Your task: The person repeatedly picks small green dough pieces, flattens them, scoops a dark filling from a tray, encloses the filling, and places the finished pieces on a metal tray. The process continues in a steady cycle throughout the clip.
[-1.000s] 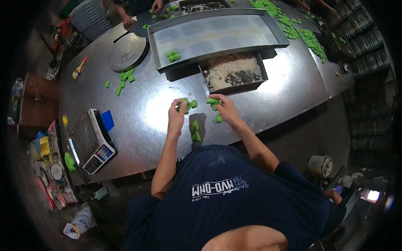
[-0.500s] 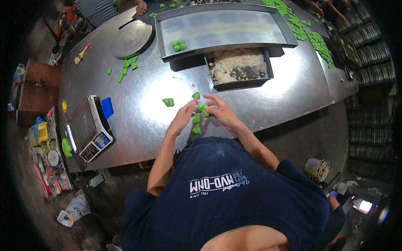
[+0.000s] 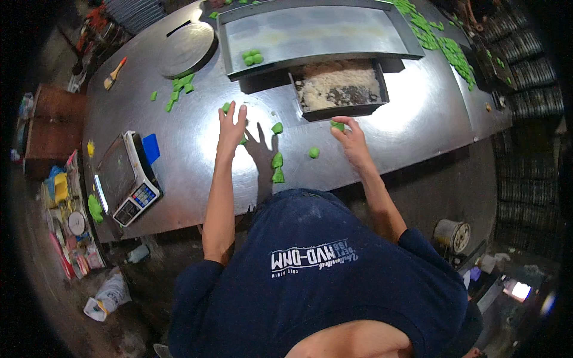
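My left hand (image 3: 230, 132) is raised over the table, with a green dough piece (image 3: 226, 107) at its fingertips. Partly hidden behind that hand is another bit of green dough (image 3: 243, 141). Over to the right, my right hand (image 3: 352, 143) pinches a green dough lump (image 3: 338, 126) between thumb and fingers. A rounded green dough ball (image 3: 314, 153) lies on the metal table between the hands. Left of it, a single dough piece (image 3: 277, 127) sits above a pair of touching dough pieces (image 3: 277, 167) near the front edge.
Beyond my hands stands a shallow metal tray (image 3: 322, 33) with several green balls in its corner. Under its front edge is a dark box (image 3: 340, 113) of pale crumbly matter. Leftward are a digital scale (image 3: 128, 179), a round metal lid (image 3: 188, 51) and a brush (image 3: 115, 74).
My hands have moved apart, the left up and leftward, the right to the right. A green ball now lies on the table between them. A far hand at the top left has gone from view.
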A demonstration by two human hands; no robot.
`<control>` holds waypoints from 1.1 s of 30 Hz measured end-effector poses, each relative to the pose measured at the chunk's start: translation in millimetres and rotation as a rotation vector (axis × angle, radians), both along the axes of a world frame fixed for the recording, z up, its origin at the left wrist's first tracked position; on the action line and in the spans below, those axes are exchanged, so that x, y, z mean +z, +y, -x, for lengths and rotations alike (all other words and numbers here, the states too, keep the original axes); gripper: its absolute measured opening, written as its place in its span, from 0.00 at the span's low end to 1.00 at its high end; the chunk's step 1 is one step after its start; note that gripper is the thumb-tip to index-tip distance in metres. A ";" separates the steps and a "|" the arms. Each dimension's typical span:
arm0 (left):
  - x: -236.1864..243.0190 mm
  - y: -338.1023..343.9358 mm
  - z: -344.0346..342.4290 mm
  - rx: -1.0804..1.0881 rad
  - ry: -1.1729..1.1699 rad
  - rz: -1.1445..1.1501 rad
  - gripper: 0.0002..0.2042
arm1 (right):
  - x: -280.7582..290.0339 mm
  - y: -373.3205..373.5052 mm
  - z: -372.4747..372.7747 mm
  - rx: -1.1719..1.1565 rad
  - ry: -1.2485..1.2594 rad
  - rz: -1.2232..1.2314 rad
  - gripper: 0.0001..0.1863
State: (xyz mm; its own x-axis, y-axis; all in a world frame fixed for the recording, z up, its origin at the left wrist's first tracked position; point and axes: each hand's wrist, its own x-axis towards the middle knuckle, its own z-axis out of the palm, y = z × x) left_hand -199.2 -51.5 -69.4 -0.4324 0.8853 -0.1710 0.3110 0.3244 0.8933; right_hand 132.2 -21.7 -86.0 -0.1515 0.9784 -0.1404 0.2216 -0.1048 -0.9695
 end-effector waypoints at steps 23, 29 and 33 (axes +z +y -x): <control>25.5 -9.9 -185.3 -0.293 0.320 -0.854 0.19 | 50.5 -9.0 3.6 0.418 0.881 0.654 0.11; -20.3 -14.5 -188.8 -0.284 0.203 -0.617 0.27 | 21.8 42.5 7.3 0.534 0.608 0.716 0.07; -37.1 -18.7 -183.6 -0.088 -0.130 -0.290 0.22 | -13.5 135.1 22.1 0.487 0.194 0.425 0.10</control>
State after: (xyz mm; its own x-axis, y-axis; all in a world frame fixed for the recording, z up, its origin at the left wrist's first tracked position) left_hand -15.6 -70.2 -106.5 -0.3431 0.9382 0.0449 0.2035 0.0276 0.9787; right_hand 110.1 113.4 -99.5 -0.6225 0.6579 -0.4239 0.1661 -0.4182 -0.8930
